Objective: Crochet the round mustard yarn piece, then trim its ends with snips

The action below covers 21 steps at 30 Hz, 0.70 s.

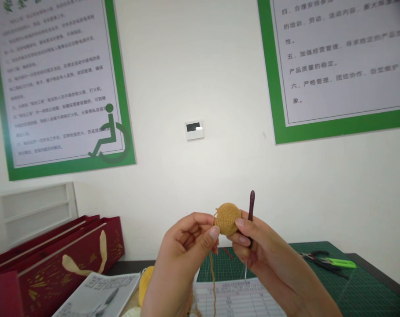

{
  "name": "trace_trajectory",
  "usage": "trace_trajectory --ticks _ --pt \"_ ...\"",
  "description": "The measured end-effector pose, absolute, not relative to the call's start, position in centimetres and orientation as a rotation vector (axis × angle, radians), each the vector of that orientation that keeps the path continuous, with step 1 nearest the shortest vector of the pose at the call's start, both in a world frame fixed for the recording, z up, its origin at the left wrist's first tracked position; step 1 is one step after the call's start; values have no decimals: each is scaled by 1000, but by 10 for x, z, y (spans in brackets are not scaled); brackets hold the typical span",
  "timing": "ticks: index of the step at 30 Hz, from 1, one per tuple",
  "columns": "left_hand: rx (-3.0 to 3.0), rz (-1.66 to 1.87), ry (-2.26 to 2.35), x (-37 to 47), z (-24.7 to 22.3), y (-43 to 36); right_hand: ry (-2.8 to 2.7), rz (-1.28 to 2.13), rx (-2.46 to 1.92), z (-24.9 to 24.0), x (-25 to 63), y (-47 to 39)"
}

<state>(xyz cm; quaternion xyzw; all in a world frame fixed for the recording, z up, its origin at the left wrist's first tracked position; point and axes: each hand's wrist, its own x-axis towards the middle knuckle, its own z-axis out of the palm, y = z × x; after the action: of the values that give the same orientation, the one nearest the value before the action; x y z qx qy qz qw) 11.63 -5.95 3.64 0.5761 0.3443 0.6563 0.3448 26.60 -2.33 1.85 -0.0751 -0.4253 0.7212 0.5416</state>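
Between my two hands, raised above the table, is a round mustard-yellow crochet piece (228, 219) with stitches in rings. My left hand (194, 246) pinches its left edge, where a loose strand of yarn (213, 286) hangs down. My right hand (257, 246) grips the right edge between thumb and fingers. That same hand also holds a crochet hook (252, 206), its dark purple handle pointing up and its thin metal shaft showing below the fingers. Parts of the left fingers are hidden behind the thumb.
A green cutting mat (368, 286) bears pliers (322, 259) and a bright green tool (342, 263). A printed sheet (236, 299) lies under my hands. At left are dark red gift bags (54, 273), a paper (97, 290) and yellow yarn (146, 281). Framed posters hang on the wall (193, 66).
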Motion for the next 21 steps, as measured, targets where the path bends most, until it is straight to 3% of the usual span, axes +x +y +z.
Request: trace_trajectory --ticks 14,21 --pt "1484 1676 818 117 39 -58 -1369 1319 -378 16 269 -18" --pt "1360 1742 632 107 41 -60 -1174 1478 -345 18 271 -23"
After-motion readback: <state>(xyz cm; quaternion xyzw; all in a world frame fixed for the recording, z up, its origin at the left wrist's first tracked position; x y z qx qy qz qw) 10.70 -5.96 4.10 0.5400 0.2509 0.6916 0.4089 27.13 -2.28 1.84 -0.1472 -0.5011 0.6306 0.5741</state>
